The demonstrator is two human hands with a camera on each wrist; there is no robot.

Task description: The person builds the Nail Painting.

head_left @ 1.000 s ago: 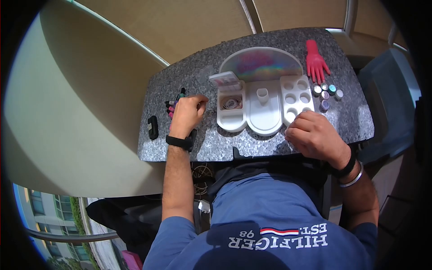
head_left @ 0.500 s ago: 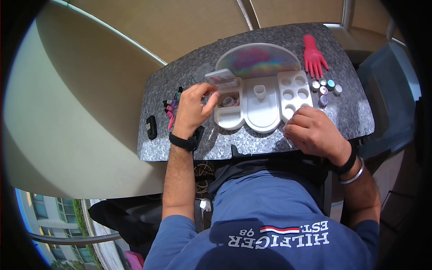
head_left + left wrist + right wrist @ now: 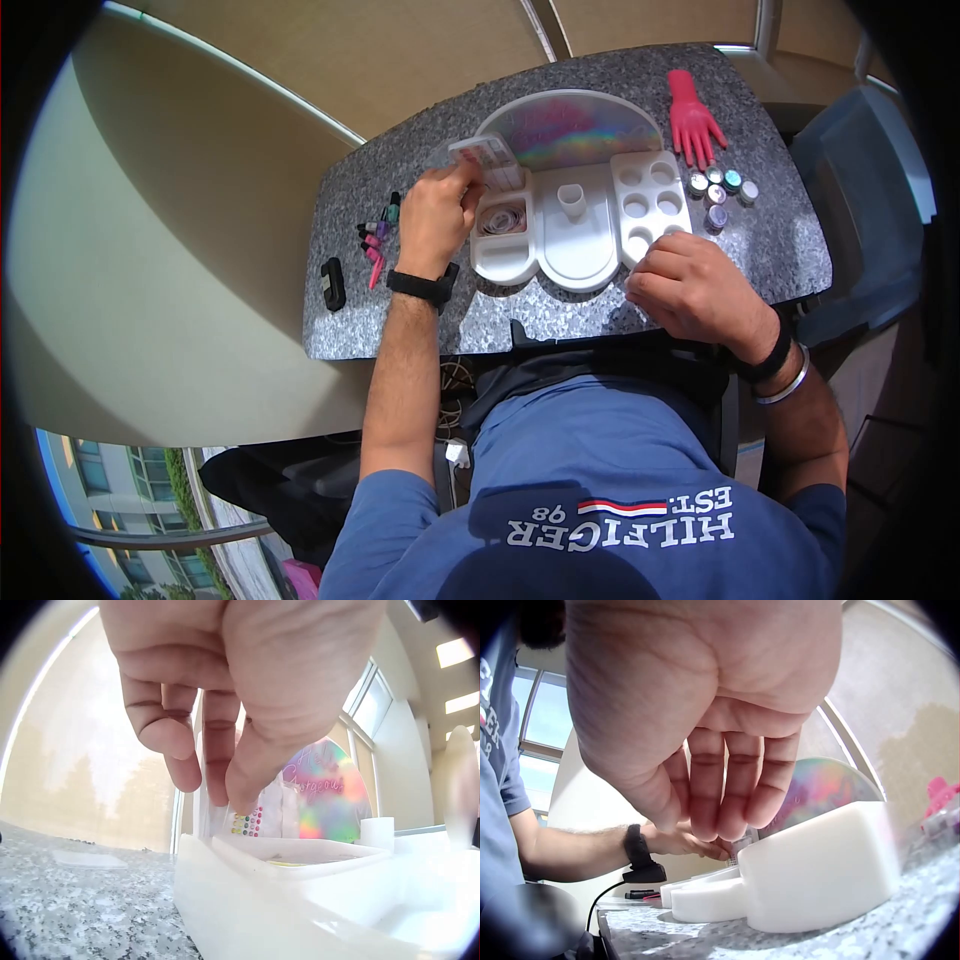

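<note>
A white nail-supply organizer (image 3: 600, 262) stands on the table with a rainbow, lettered back panel (image 3: 337, 787). In its left rear compartment, clear plastic packets (image 3: 492, 158) lean upright, and rows of colored gem stickers (image 3: 247, 823) show through. My left hand (image 3: 436, 220) is above that compartment, thumb and index finger pinching the edge of a clear packet. A round coil (image 3: 503, 219) of thin bands lies in the compartment in front. My right hand (image 3: 697, 287) hovers by the organizer's right front corner, fingers loosely bent, with nothing visible in them.
Nail polish bottles (image 3: 374, 240) and a black case (image 3: 333, 284) lie on the left. At the right back are a pink practice hand (image 3: 692, 122) and several small glitter jars (image 3: 716, 194). Round holes (image 3: 640, 206) fill the organizer's right section. A blue chair (image 3: 865, 200) stands beyond the table.
My left hand has moved right and up from beside the polish bottles to the clear packets, and its fingers have closed on one. My right hand has stayed nearly still.
</note>
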